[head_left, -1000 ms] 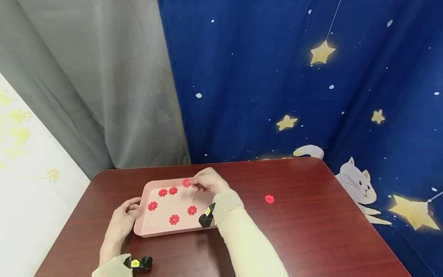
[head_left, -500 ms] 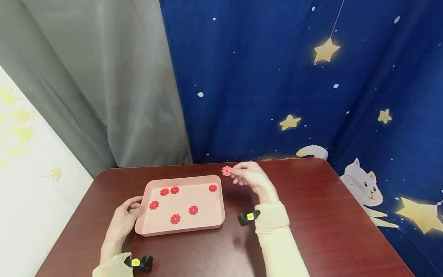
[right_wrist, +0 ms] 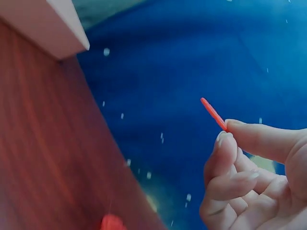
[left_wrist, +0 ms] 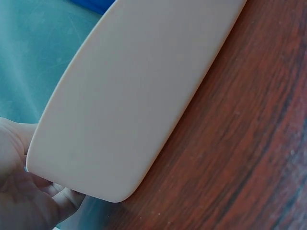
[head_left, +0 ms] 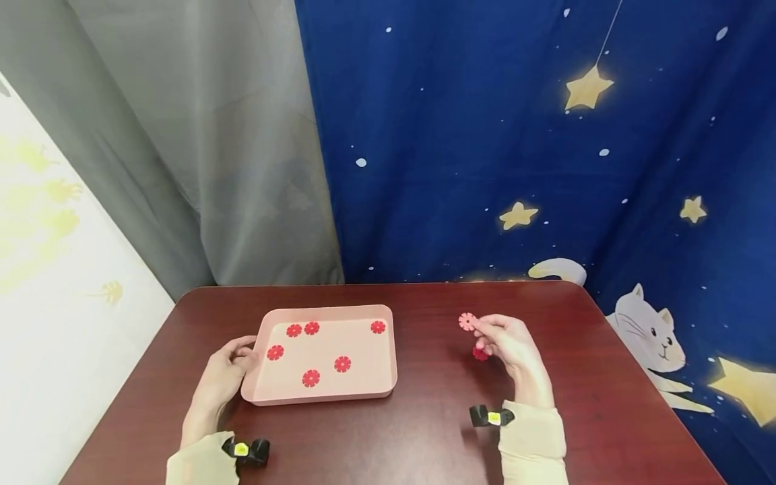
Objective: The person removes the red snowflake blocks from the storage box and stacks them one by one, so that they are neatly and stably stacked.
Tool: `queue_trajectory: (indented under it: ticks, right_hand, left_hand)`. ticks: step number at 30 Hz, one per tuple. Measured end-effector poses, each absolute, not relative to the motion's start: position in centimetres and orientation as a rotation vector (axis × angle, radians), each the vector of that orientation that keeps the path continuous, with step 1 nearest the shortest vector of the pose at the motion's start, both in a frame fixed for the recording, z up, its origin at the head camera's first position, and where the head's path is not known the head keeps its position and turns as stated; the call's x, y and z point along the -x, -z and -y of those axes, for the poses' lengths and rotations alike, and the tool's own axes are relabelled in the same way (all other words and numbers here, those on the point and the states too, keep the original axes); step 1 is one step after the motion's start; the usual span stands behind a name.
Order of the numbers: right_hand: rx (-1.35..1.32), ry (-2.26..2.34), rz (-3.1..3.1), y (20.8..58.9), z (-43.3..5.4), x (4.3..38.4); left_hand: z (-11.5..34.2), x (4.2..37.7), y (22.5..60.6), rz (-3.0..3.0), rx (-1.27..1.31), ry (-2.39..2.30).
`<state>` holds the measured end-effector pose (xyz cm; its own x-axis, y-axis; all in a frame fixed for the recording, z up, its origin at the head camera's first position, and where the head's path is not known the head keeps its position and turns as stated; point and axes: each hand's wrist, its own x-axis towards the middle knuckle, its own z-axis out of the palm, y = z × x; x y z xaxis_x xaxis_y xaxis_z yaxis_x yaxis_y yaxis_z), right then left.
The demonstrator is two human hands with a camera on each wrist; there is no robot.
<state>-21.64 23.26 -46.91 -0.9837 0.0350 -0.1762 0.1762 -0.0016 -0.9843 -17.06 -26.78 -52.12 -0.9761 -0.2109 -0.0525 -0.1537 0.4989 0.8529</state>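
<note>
At the right of the head view, my right hand [head_left: 509, 347] pinches a red notched plastic disc [head_left: 467, 321] by its edge between thumb and fingertips. The right wrist view shows this disc edge-on [right_wrist: 213, 114], raised above the table. A second red disc [head_left: 480, 353] lies on the table, partly covered by the right hand's fingers in the head view. My left hand [head_left: 221, 377] grips the left end of a shallow pink tray [head_left: 321, 397], its thumb at the rim and fingers round the corner [left_wrist: 67, 203]. Several similar red discs, one of them a disc [head_left: 311, 378] near the front, lie flat inside the tray.
The reddish-brown table [head_left: 418, 444] has rounded back corners. Behind it hang a grey curtain [head_left: 267, 168] and a blue curtain [head_left: 436, 135] printed with stars and a cat. A white patterned surface [head_left: 67, 269] stands at the left.
My right hand has lifted a disc from the tray's back edge and carried it right, over the table near the loose disc. My left hand stays at the tray's left end.
</note>
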Motion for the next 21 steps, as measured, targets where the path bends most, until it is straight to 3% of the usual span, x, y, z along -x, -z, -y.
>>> queue_trajectory:
  ticks: [21]
  right_hand:
    - [-0.497,2.027,-2.250,51.2,-28.3,20.7]
  left_hand:
    - [26.4,17.2,52.0,2.652,-0.304,1.469]
